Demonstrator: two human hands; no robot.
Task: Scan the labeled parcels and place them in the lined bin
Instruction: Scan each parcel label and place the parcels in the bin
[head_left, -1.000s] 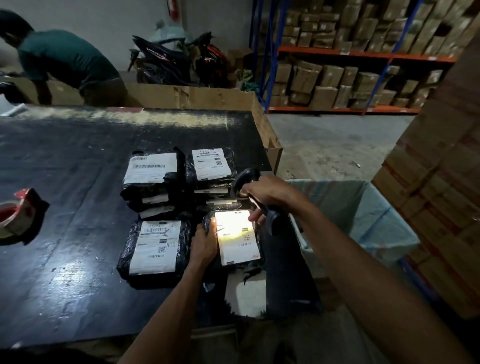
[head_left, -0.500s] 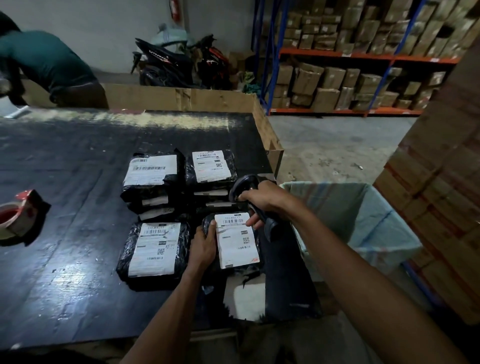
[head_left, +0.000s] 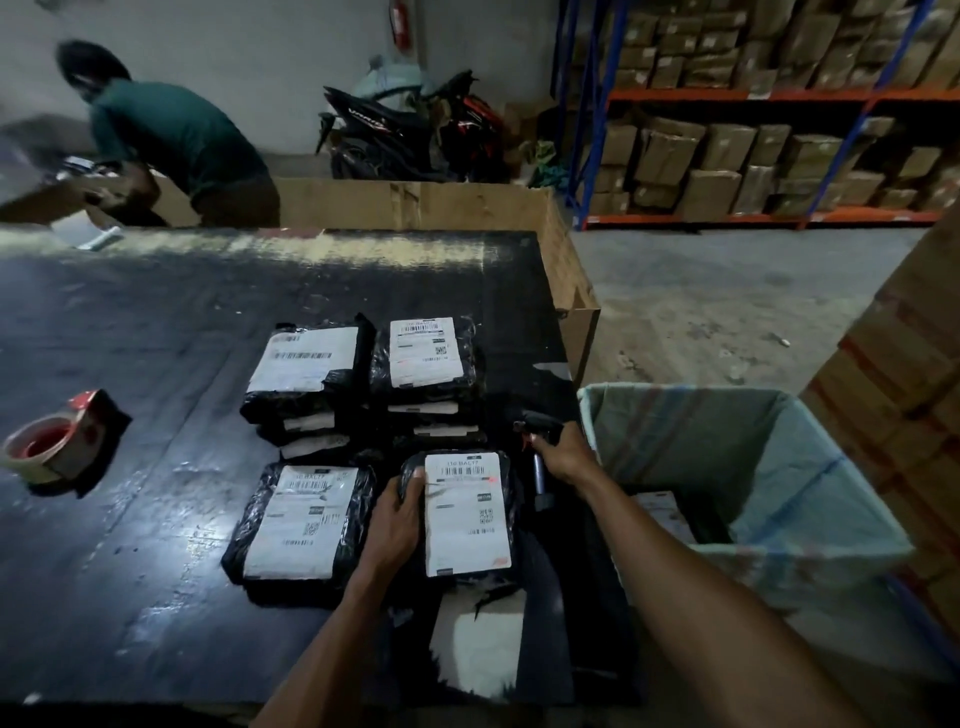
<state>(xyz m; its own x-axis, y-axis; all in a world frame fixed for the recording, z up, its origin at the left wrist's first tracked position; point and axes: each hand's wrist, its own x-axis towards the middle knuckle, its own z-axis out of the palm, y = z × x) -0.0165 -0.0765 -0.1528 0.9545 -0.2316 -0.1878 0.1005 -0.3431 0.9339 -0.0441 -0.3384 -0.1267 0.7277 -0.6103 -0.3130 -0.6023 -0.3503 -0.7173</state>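
A roll of tape (head_left: 49, 451) lies at the far left of the dark table (head_left: 156, 519). Right of it sit black labeled parcels in stacks (head_left: 363, 384), then one near parcel (head_left: 298, 525). The left hand (head_left: 397, 519) grips the left edge of the next parcel (head_left: 467, 512), thumb on its label. The right hand (head_left: 563, 452) is closed around a scanner (head_left: 537, 441). The lined bin (head_left: 779, 467) stands just beside the table, a parcel inside.
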